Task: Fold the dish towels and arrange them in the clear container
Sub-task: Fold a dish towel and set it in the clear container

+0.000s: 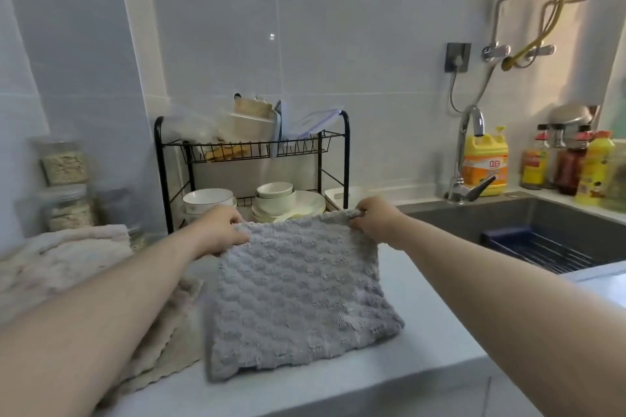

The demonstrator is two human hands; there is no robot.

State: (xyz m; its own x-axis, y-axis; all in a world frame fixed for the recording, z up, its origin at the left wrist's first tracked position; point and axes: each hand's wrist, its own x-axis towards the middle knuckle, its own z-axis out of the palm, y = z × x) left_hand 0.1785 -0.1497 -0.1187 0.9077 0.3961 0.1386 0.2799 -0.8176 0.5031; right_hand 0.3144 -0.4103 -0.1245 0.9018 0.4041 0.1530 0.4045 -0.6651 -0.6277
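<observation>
Dish towel [298, 294] of grey bubble-textured microfibre, pinched at both far corners and pulled taut between the hands, likely to square it before folding, with its near edge down on the white countertop [423, 332] below the wrists. Left hand [220, 228] and right hand [376, 218] each closed on a corner, knuckles up, at the end of outstretched forearms. Beside the left forearm, beige scallop-edged towels [67, 264].

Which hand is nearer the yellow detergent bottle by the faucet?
Right. The right hand, pinching the grey fluffy towel, is below-left of the yellow detergent bottle; the left hand is farther left.
</observation>
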